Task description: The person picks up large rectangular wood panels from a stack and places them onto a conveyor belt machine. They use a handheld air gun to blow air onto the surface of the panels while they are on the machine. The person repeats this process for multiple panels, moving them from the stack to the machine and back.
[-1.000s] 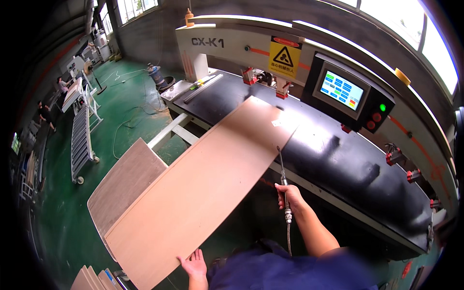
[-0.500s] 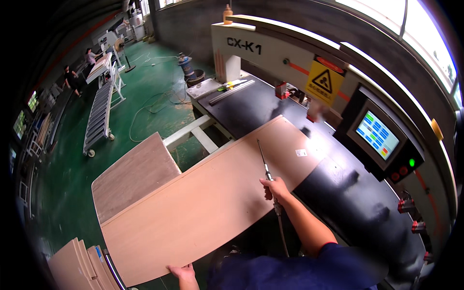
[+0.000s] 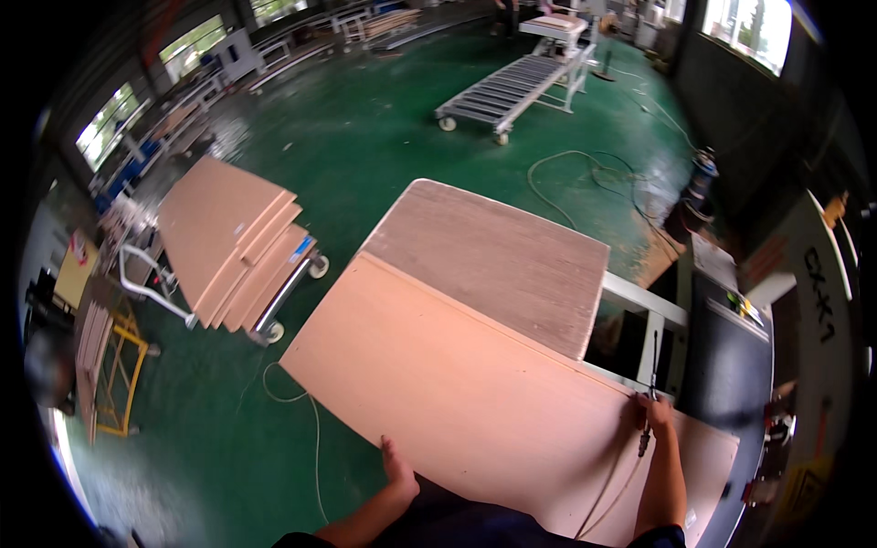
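A long, light-brown wooden panel [image 3: 438, 365] lies across in front of me, its right end over the black machine bed [image 3: 726, 365]. At the panel's near edge is my left hand [image 3: 397, 468], closed on that edge with the thumb side on top; its other fingers are mostly hidden. My right hand [image 3: 660, 418] is wrapped round an air blow gun [image 3: 645, 442] above the panel's far right part. The gun's thin dark nozzle points away from me, and a hose runs from it back toward my body. Beyond the panel a worn brown tabletop [image 3: 493, 260] supports its far side.
To the left, a stack of similar panels [image 3: 224, 237] sits on a wheeled cart. A grey roller conveyor [image 3: 516, 87] stands farther off on the green floor. The machine frame [image 3: 818, 283] rises at the right; a loose hose [image 3: 317, 447] trails on the floor.
My view has swung left, bringing the stacked panels into full sight. My right hand has moved with the air gun toward the panel's far edge. The left hand stays at the near edge.
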Motion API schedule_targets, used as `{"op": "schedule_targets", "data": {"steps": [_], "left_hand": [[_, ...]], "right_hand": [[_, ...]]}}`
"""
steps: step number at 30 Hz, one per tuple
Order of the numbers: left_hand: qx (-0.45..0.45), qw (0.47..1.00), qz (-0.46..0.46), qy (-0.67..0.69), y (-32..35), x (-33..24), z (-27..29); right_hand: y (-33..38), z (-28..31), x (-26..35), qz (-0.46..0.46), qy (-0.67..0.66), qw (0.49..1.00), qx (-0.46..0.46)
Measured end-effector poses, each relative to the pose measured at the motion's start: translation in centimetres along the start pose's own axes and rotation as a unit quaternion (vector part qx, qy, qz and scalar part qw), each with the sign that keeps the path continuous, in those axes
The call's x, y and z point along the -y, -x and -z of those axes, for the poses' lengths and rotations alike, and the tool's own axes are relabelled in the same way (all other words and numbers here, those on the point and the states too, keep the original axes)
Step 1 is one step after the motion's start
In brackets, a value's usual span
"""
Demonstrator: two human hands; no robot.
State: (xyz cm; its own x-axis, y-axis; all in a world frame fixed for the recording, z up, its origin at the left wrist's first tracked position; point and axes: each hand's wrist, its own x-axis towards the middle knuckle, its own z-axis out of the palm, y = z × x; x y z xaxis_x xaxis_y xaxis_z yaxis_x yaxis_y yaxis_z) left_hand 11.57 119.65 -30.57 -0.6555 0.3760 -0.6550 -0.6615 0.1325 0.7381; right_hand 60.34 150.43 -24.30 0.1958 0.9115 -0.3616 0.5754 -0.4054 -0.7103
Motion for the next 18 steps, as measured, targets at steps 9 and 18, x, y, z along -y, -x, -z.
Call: {"op": "schedule_targets", "data": {"steps": [9, 18], "left_hand": [[0.249, 0.934, 0.123, 0.225, 8.4, 1.5, -4.0], [0.175, 0.948, 0.02, 0.266, 13.0, -1.7, 3.4]], "right_hand": [[-4.5, 0.7, -2.0, 0.004, -0.094, 0.989, 0.116], [4.5, -3.9, 4.4, 0.106, -0.107, 0.988, 0.04]]}}
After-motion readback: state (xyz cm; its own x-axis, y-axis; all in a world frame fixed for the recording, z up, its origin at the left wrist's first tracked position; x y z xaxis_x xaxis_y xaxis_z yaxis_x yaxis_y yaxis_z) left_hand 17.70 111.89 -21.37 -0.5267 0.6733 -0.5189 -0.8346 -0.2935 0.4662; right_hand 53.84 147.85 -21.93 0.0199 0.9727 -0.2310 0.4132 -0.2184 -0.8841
